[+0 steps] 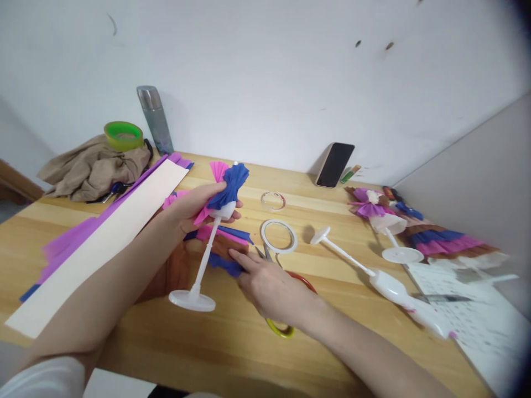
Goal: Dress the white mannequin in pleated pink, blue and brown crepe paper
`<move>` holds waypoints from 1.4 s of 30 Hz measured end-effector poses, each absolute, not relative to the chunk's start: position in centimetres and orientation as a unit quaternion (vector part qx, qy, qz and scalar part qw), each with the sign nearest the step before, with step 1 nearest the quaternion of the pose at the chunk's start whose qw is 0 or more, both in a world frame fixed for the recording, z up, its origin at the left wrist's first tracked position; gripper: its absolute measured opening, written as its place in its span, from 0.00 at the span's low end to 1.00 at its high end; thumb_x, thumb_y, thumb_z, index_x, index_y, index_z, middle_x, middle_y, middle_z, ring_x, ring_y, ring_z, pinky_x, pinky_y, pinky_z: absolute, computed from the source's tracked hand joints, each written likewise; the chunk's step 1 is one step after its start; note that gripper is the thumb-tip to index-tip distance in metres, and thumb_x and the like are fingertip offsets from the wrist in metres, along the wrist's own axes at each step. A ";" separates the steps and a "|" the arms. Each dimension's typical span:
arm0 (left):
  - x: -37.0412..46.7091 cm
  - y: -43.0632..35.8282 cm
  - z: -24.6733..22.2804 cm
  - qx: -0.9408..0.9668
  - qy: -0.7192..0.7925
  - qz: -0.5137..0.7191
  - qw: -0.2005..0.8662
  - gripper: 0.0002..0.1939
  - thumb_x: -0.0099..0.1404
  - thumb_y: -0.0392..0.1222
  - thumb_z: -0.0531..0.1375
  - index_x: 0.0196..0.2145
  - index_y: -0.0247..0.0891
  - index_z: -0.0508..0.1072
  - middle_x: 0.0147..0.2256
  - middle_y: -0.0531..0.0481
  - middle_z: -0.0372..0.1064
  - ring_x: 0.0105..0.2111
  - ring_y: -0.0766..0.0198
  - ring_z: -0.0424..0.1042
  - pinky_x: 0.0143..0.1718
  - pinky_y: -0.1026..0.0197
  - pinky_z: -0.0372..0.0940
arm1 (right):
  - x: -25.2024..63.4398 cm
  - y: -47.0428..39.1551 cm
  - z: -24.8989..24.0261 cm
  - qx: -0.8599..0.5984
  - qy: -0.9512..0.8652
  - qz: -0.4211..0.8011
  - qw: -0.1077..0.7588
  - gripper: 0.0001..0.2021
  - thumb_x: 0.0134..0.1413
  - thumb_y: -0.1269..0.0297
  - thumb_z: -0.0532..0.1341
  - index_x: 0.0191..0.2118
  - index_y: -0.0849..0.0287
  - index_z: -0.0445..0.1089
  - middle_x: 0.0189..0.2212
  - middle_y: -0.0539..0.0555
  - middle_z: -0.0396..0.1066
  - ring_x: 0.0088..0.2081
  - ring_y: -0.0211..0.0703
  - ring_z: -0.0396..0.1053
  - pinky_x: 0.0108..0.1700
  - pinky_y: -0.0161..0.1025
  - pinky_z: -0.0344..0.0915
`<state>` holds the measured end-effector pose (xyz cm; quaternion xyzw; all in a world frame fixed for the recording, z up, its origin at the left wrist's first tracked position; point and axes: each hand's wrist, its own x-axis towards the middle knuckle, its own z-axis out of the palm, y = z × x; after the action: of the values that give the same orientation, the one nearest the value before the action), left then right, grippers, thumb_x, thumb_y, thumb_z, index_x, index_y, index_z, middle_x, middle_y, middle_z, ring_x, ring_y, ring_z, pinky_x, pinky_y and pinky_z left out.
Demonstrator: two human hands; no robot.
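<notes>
While the left hand closes round the top of the white form, just left of centre, its thumb is pressing a blue frill against it, with a pink frill fanning out alongside! The stem slants down leftward to a round base; whether that touches the table, I can't tell.

Over to the right hand, near the middle of the frame: fingers stretched out, tips on the brown paper, though whether they're pinching it, I can't say. Scissors lie partly hidden beneath that hand, red loop to the right, yellow loop below, blades near the white ring.

Out at the right, a second form lies on its side, and beyond it a frilled dress stretches to the edge. Up behind, a phone leans on the wall, a green tube just beside it.

Over on the left, a pale strip runs diagonally across purple paper; at upper left, a flask stands next to a cloth topped by green tape.
</notes>
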<state>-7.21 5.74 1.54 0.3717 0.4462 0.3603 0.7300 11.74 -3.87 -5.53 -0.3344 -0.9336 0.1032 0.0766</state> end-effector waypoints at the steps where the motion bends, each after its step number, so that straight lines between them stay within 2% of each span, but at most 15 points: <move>1: -7.3 5.8 1.5 0.373 0.439 0.367 0.730 0.15 0.71 0.42 0.50 0.41 0.32 0.74 0.29 0.44 0.78 0.24 0.59 0.78 0.27 0.60 0.73 | 11.9 -4.0 -5.2 -0.323 -0.936 0.122 0.064 0.09 0.51 0.78 0.59 0.32 0.63 0.77 0.58 0.69 0.65 0.50 0.59 0.71 0.51 0.54 0.70; 4: -7.5 6.0 1.3 0.375 0.431 0.371 0.732 0.14 0.71 0.41 0.51 0.40 0.32 0.74 0.30 0.43 0.78 0.24 0.59 0.78 0.28 0.60 0.73 | 12.5 -4.2 -4.0 -0.312 -0.920 0.222 0.078 0.11 0.49 0.79 0.58 0.29 0.59 0.76 0.55 0.62 0.70 0.53 0.56 0.71 0.48 0.47 0.71; 6: -7.4 6.0 1.3 0.371 0.432 0.368 0.735 0.14 0.72 0.41 0.50 0.40 0.32 0.74 0.29 0.43 0.78 0.23 0.59 0.78 0.27 0.60 0.73 | 12.7 -4.0 -3.6 -0.329 -0.895 0.270 0.129 0.14 0.48 0.81 0.55 0.31 0.59 0.75 0.45 0.60 0.76 0.56 0.51 0.70 0.48 0.42 0.71; 8: -7.1 5.8 1.4 0.365 0.441 0.360 0.737 0.15 0.72 0.41 0.50 0.41 0.32 0.74 0.28 0.43 0.78 0.22 0.59 0.77 0.26 0.61 0.73 | 12.7 -3.5 -3.9 -0.359 -0.876 0.262 0.186 0.16 0.49 0.82 0.53 0.35 0.60 0.75 0.44 0.60 0.76 0.54 0.48 0.71 0.49 0.41 0.71; 10: -6.9 5.7 1.5 0.361 0.452 0.350 0.737 0.16 0.72 0.40 0.48 0.43 0.31 0.73 0.27 0.44 0.78 0.22 0.60 0.77 0.25 0.62 0.72 | 12.5 -2.9 -4.7 -0.375 -0.877 0.209 0.214 0.16 0.53 0.79 0.52 0.41 0.61 0.75 0.53 0.63 0.71 0.52 0.49 0.71 0.52 0.46 0.69; 12: -6.7 5.6 1.5 0.361 0.457 0.344 0.737 0.16 0.72 0.40 0.48 0.45 0.30 0.73 0.27 0.44 0.77 0.21 0.60 0.76 0.24 0.62 0.73 | 12.3 -2.4 -5.8 -0.373 -0.893 0.154 0.202 0.16 0.55 0.76 0.54 0.47 0.63 0.74 0.59 0.65 0.64 0.57 0.56 0.65 0.57 0.54 0.65; 13: -6.6 5.6 1.4 0.363 0.454 0.342 0.738 0.16 0.72 0.40 0.48 0.46 0.30 0.73 0.26 0.44 0.77 0.21 0.60 0.76 0.25 0.62 0.73 | 12.3 -2.1 -6.3 -0.373 -0.898 0.139 0.189 0.17 0.55 0.75 0.55 0.49 0.65 0.73 0.59 0.67 0.63 0.60 0.60 0.61 0.59 0.58 0.62; 15: -6.6 5.6 1.3 0.366 0.447 0.341 0.742 0.16 0.72 0.40 0.49 0.47 0.30 0.73 0.26 0.44 0.77 0.21 0.59 0.77 0.25 0.61 0.73 | 12.4 -1.8 -6.9 -0.375 -0.898 0.145 0.181 0.19 0.54 0.75 0.56 0.52 0.69 0.71 0.56 0.69 0.66 0.62 0.62 0.58 0.60 0.59 0.60; 20: -6.5 5.7 1.1 0.353 0.446 0.337 0.750 0.15 0.72 0.39 0.50 0.46 0.31 0.73 0.25 0.44 0.77 0.21 0.59 0.77 0.24 0.62 0.73 | 12.9 -1.5 -6.4 -0.421 -0.847 0.211 0.247 0.16 0.57 0.74 0.54 0.49 0.64 0.72 0.50 0.64 0.72 0.51 0.51 0.70 0.54 0.50 0.68; 25: -6.2 5.5 1.4 0.348 0.459 0.326 0.750 0.17 0.73 0.39 0.47 0.47 0.28 0.73 0.23 0.44 0.77 0.18 0.61 0.75 0.19 0.65 0.69 | 13.4 -0.7 -5.9 -0.487 -0.795 0.215 0.291 0.14 0.56 0.71 0.55 0.46 0.64 0.73 0.45 0.64 0.74 0.45 0.51 0.73 0.48 0.48 0.71; 31: -6.0 5.4 1.6 0.349 0.466 0.321 0.747 0.19 0.73 0.38 0.45 0.46 0.24 0.73 0.23 0.43 0.77 0.19 0.61 0.75 0.20 0.66 0.70 | 14.4 0.6 -5.7 -0.558 -0.733 0.218 0.322 0.16 0.52 0.68 0.57 0.46 0.64 0.74 0.46 0.64 0.74 0.38 0.49 0.74 0.45 0.47 0.71; 36: -6.0 5.5 1.5 0.360 0.465 0.324 0.741 0.18 0.73 0.38 0.46 0.47 0.27 0.73 0.24 0.45 0.77 0.20 0.60 0.76 0.23 0.63 0.72 | 15.6 1.6 -5.7 -0.582 -0.688 0.236 0.364 0.18 0.51 0.66 0.58 0.47 0.65 0.74 0.49 0.64 0.73 0.48 0.54 0.73 0.52 0.50 0.68; 38: -6.0 5.6 1.4 0.359 0.463 0.327 0.741 0.18 0.73 0.38 0.47 0.46 0.27 0.73 0.24 0.44 0.77 0.21 0.60 0.76 0.23 0.63 0.72 | 15.7 1.8 -6.0 -0.581 -0.684 0.247 0.366 0.19 0.51 0.67 0.57 0.48 0.66 0.73 0.49 0.65 0.74 0.47 0.54 0.73 0.52 0.51 0.67; 40: -6.0 5.7 1.3 0.352 0.459 0.328 0.747 0.18 0.72 0.38 0.47 0.45 0.27 0.74 0.24 0.43 0.77 0.21 0.59 0.77 0.23 0.63 0.72 | 15.6 1.8 -6.3 -0.558 -0.703 0.271 0.348 0.19 0.52 0.67 0.57 0.49 0.66 0.73 0.48 0.65 0.74 0.45 0.52 0.75 0.50 0.50 0.69; 42: -6.0 5.7 1.2 0.344 0.455 0.324 0.754 0.18 0.72 0.38 0.47 0.43 0.27 0.75 0.24 0.42 0.77 0.20 0.59 0.76 0.22 0.63 0.72 | 15.4 1.7 -6.5 -0.502 -0.757 0.280 0.312 0.19 0.53 0.69 0.57 0.50 0.64 0.72 0.50 0.65 0.74 0.47 0.52 0.74 0.52 0.50 0.69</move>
<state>-6.04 5.75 1.23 0.3443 0.4554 0.3240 0.7543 15.43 1.75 -6.46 -0.5024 -0.7566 0.2796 0.3116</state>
